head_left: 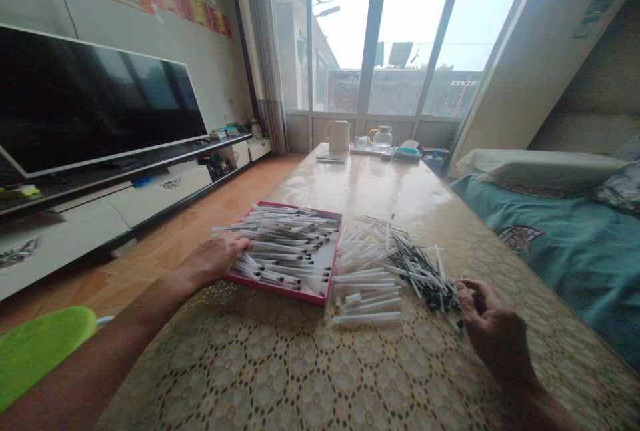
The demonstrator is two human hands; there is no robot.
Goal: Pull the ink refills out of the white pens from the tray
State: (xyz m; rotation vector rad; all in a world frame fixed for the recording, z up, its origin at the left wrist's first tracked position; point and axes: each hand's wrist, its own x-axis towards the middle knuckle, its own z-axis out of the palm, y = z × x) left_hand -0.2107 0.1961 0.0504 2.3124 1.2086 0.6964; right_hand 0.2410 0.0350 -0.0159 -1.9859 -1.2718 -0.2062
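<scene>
A pink-rimmed tray (pixel 280 284) on the table holds several assembled white pens (pixel 290 237). My left hand (pixel 213 259) rests at the tray's left edge, fingers curled over the pen ends there. To the right of the tray lies a loose heap of white pen barrels (pixel 367 271), and beside it a pile of thin black refills (pixel 420 274). My right hand (pixel 487 324) sits at the near right end of the refill pile, fingers bent and pinching at the refills.
The long table (pixel 360 184) has a lace cover (pixel 300 364) at the near end. A white jug (pixel 338 135), a glass teapot (pixel 383 137) and a tray stand at the far end. A television (pixel 90 104) is on the left, a teal sofa (pixel 565 244) on the right.
</scene>
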